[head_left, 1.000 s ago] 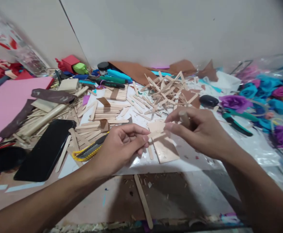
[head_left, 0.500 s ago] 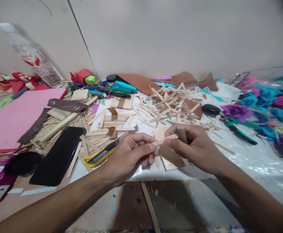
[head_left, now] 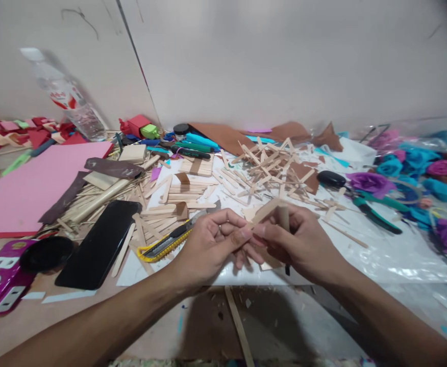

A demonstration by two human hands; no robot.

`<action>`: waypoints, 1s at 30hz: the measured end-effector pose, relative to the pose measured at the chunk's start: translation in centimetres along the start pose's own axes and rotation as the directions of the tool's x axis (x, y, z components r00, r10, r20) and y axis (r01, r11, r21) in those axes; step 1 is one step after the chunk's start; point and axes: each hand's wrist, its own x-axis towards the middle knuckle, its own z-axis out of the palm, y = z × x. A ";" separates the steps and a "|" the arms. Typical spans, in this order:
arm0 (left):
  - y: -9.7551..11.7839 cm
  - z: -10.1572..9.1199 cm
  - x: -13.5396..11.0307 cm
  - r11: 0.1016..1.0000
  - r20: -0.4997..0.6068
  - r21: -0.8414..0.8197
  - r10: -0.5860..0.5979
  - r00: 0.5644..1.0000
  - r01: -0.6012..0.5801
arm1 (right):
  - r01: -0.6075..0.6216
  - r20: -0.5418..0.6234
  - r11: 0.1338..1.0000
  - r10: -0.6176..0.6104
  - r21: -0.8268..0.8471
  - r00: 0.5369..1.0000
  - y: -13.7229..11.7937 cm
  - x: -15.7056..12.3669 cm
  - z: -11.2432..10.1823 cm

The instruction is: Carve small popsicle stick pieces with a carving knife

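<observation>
A short flat wooden craft stick [head_left: 265, 211] is pinched between both hands, slanting up to the right. My left hand [head_left: 216, 245] grips its near end between thumb and index finger, the other fingers loosely spread below. My right hand [head_left: 306, 243] pinches it close to the left thumb. Tucked into that same right hand is a tan rod [head_left: 283, 216], upright, with a dark tip showing beneath the fingers; its kind I cannot make out. Partly hidden below the hands lies a wooden piece [head_left: 271, 261] on white paper.
A yellow utility knife [head_left: 166, 243] and a black phone [head_left: 99, 244] lie left of my hands. Behind them are craft stick piles [head_left: 269, 163]. Green-handled pliers [head_left: 376, 211] and paper flowers [head_left: 418, 153] sit right. A plastic bottle [head_left: 70, 99] leans on the wall.
The craft stick has tilted more steeply, its right end now higher. My hands have drawn closer together, and the rod's dark tip now shows under the right hand. The view has shifted slightly.
</observation>
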 end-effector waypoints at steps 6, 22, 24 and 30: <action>0.2 0.1 -0.2 0.999 0.048 -0.015 -0.052 0.998 0.053 | -0.051 -0.014 0.993 0.053 0.107 0.999 0.0 -0.3 1.2; 0.0 -0.3 -0.5 0.981 0.159 -0.097 -0.151 0.976 0.168 | -0.091 0.141 0.941 0.047 0.325 0.989 0.1 -0.6 1.3; -0.1 -0.3 -0.5 0.977 0.167 -0.107 -0.164 0.972 0.183 | -0.116 0.147 0.942 0.073 0.314 0.986 0.0 -0.5 1.4; 0.9 -0.5 0.1 0.989 -0.009 -0.004 -0.146 0.989 0.146 | -0.082 -0.022 0.994 0.084 0.077 0.996 -0.5 -0.1 1.6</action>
